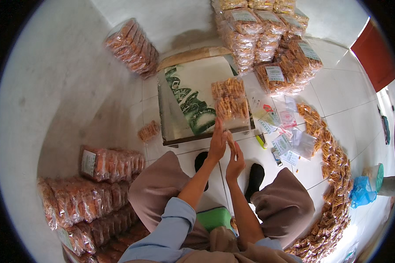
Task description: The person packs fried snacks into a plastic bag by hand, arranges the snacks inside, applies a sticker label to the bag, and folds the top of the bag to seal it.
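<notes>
My left hand [218, 142] and my right hand [236, 164] face each other just in front of the low table's near edge. Between them is a small clear packet of brown snack sticks [230, 141], seen edge-on, its lower end at my right fingers. My left fingers lie flat along its other side, their tips near the large clear bag of snack sticks [230, 104]. That bag lies on the right part of the low table [197, 70], whose top bears a green and white print. Whether my left hand grips the packet I cannot tell.
Stacked snack bags [250, 39] stand behind the table, others [95, 197] at lower left. Loose small packets [337, 171] curve along the right floor. Labels and plastic sleeves [302, 141], a yellow-green tool [261, 141] and a stapler-like item [277, 158] lie right of the table. A green stool [214, 218] is below.
</notes>
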Demonstrator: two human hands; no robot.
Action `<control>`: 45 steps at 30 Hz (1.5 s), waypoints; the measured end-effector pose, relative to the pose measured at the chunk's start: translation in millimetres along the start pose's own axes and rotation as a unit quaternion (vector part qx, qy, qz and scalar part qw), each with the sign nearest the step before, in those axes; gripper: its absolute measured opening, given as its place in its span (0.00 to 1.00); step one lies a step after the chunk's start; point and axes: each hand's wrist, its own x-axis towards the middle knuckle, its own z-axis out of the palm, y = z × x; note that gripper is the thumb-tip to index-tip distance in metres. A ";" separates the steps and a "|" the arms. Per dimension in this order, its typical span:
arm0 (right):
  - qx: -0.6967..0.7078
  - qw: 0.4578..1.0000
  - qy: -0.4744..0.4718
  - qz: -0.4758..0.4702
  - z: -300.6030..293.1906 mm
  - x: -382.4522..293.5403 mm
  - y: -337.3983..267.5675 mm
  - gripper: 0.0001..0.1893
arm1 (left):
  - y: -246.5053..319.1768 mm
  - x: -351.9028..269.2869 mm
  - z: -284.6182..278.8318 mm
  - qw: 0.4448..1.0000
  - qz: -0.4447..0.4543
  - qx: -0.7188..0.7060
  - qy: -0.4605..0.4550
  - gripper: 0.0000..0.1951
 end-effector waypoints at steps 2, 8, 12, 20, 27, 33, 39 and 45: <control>0.078 0.997 0.002 -0.005 13.6 10.1 4.3 0.14 | -2.1 0.6 2.3 1.000 0.007 -0.026 -0.005 0.26; 0.052 0.995 -0.079 -0.021 30.2 31.6 -8.2 0.14 | -2.1 -4.7 -9.3 0.986 -0.069 -0.149 -0.020 0.27; 0.041 0.994 -0.101 -0.034 38.8 43.4 7.5 0.13 | -1.1 -6.1 -11.0 0.985 -0.096 -0.142 -0.036 0.28; 0.068 0.995 -0.065 -0.037 34.8 35.0 3.8 0.14 | -10.5 -12.7 -28.5 0.998 0.014 -0.060 -0.027 0.32; 0.050 0.998 -0.036 -0.030 27.9 32.1 12.5 0.15 | -14.2 39.2 -27.0 0.943 -0.196 -0.238 0.122 0.32; 0.041 0.996 -0.045 -0.060 24.3 33.6 13.0 0.16 | -28.1 79.7 -11.9 0.946 -0.293 -0.077 0.114 0.37; 0.046 0.997 -0.051 -0.043 25.3 37.3 21.1 0.17 | -40.8 83.0 2.9 0.939 -0.316 -0.053 0.126 0.35; 0.068 0.991 -0.097 -0.060 26.0 33.5 19.4 0.18 | -45.5 49.8 -5.8 0.912 -0.292 -0.265 0.114 0.26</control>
